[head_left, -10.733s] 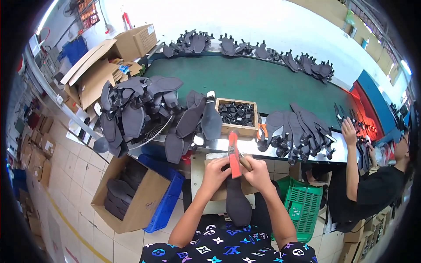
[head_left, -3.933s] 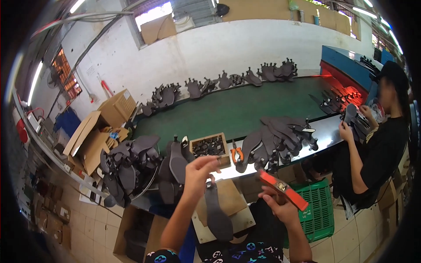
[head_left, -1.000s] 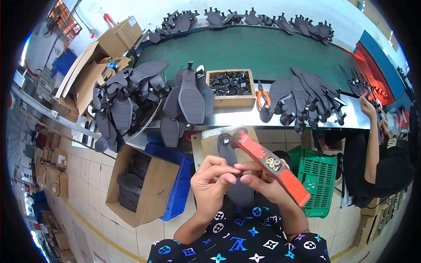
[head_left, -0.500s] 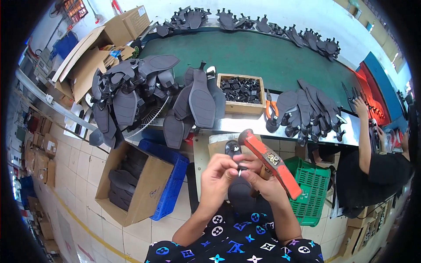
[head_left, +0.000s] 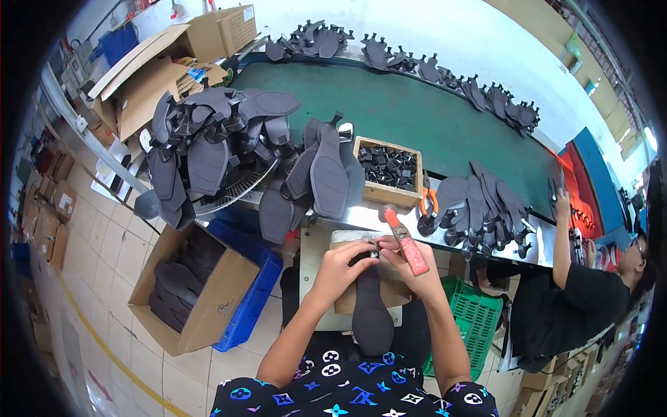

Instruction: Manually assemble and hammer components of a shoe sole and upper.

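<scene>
While the left hand (head_left: 345, 258) pinches the far end of the dark shoe sole (head_left: 372, 309) and the right hand (head_left: 405, 256) grips a red-handled tool (head_left: 403, 235), the sole lies on the small desk (head_left: 314, 278) before the person. It looks light and flexible, best held by its edges. Its long axis runs from the hands toward the person's body, narrow end farthest away.

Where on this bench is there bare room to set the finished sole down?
The widest bare patch is the green belt, between the wooden box of black parts and the soles along the far edge. The near metal ledge is crowded: sole heaps left and right, orange pliers between.
</scene>
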### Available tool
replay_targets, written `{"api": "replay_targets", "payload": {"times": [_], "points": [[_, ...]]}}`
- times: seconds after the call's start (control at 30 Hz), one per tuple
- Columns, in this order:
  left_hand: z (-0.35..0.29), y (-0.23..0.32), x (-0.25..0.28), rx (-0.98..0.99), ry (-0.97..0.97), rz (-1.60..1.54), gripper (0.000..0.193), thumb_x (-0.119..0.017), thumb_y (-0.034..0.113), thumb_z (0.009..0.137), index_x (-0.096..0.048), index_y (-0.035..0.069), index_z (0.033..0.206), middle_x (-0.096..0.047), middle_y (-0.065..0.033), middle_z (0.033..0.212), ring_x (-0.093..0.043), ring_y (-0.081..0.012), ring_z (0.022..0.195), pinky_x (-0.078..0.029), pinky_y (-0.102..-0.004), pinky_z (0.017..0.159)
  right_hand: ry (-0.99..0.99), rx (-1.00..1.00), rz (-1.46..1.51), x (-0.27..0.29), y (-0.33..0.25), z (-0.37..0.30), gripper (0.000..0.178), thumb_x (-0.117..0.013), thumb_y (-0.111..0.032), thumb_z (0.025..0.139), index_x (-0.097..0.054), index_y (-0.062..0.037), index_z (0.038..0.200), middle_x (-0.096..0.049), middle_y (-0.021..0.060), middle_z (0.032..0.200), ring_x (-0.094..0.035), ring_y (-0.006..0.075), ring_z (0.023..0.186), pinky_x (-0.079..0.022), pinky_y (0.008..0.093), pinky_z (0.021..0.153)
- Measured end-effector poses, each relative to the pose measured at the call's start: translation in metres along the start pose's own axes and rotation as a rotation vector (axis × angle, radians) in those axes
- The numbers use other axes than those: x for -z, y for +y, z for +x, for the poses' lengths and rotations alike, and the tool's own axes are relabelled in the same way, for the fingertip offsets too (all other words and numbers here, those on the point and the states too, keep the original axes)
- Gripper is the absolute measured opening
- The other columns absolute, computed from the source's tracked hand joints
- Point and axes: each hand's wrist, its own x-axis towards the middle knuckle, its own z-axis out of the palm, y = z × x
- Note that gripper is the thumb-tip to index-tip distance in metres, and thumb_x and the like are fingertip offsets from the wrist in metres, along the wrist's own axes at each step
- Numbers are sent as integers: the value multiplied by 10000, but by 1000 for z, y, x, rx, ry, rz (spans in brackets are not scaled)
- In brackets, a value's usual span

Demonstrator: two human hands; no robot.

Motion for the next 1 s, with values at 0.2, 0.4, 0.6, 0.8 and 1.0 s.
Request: {"api": "replay_targets", "payload": {"times": [0.2, 0.4, 0.6, 0.8, 1.0], "points": [[-2, -8, 0, 11, 1, -23, 279, -753, 115, 837, -702, -19, 1076, -709, -192, 1119, -690, -303, 1058, -534, -360, 918, -12, 79, -146, -8, -3, -3, 244, -714, -20, 870, -692, 47, 1104, -737, 137, 1038, -703, 173, 925, -547, 295, 814], [-2, -9, 1, -12, -2, -18, 288, -742, 110, 844, -684, -28, 1090, -702, -203, 1114, -684, -327, 1052, -530, -367, 922, -7, 121, -253, -8, -5, -5, 227, -712, 27, 842, -686, 66, 1064, -727, 142, 1037, -712, 205, 913, -560, 303, 827], [5, 0, 6, -26, -48, 1, 307, -735, 54, 810, -680, -19, 1102, -713, -180, 1072, -698, -318, 974, -540, -359, 880, -13, 260, -461, -12, -13, -6, 220, -723, 13, 812, -685, 45, 1027, -691, 120, 970, -695, 246, 896, -537, 325, 812], [9, -12, 7, -4, -110, -103, 289, -732, 37, 789, -709, -9, 1073, -731, -152, 1013, -705, -248, 910, -539, -328, 836, 23, 203, -516, -7, -16, -20, 240, -722, -19, 840, -650, 28, 1064, -638, 76, 913, -611, 195, 723, -487, 304, 653], [14, -18, 8, -16, -169, -121, 286, -770, 74, 767, -733, -6, 1040, -736, -140, 1011, -700, -214, 914, -533, -313, 838, 150, -90, 110, 4, -80, -70, 346, -513, -22, 997, -466, 62, 1329, -588, 66, 892, -451, 47, 564, -388, 201, 497]]}}
